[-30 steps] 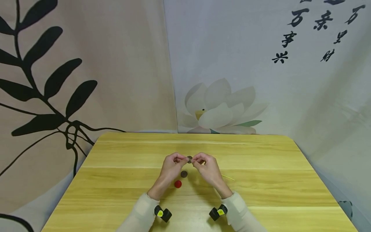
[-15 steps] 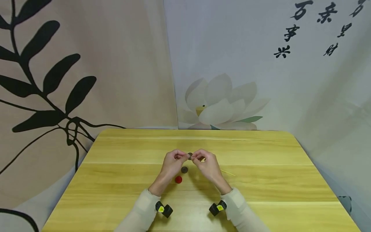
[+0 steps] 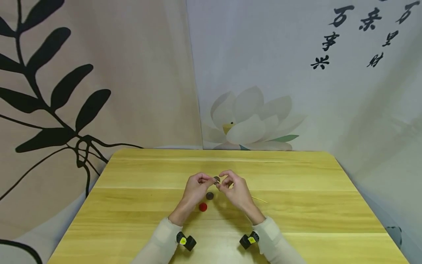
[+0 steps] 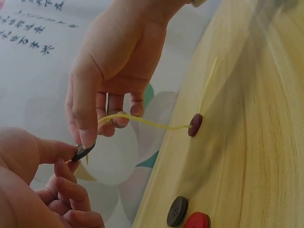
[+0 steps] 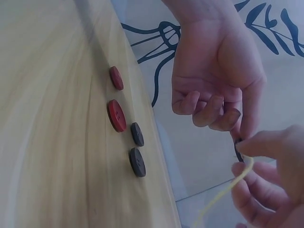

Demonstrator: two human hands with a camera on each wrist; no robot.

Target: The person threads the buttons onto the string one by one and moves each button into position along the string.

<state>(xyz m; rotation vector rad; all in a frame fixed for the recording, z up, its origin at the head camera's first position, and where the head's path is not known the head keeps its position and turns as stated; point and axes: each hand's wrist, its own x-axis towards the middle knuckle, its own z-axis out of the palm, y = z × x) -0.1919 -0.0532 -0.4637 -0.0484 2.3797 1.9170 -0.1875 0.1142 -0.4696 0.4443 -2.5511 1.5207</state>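
A dark button is pinched between the thumb and fingers of my left hand, raised above the table. Against it, my right hand keeps its fingers bent around a yellow cord, with a fingertip touching the button. A short cord tip shows beside the held button in the left wrist view. Farther along, the cord passes through a dark red button; whether that one rests on the table I cannot tell. Part of the cord is hidden behind the right fingers.
Between the forearms, a dark brown button and a red button lie on the wooden table. The right wrist view shows another small red button and a small dark button. A printed cloth backdrop hangs behind.
The right index finger has lifted away from the thumb, and the fingers spread a little at the button. The left hand keeps its pinch. The head view has shifted slightly up and down.
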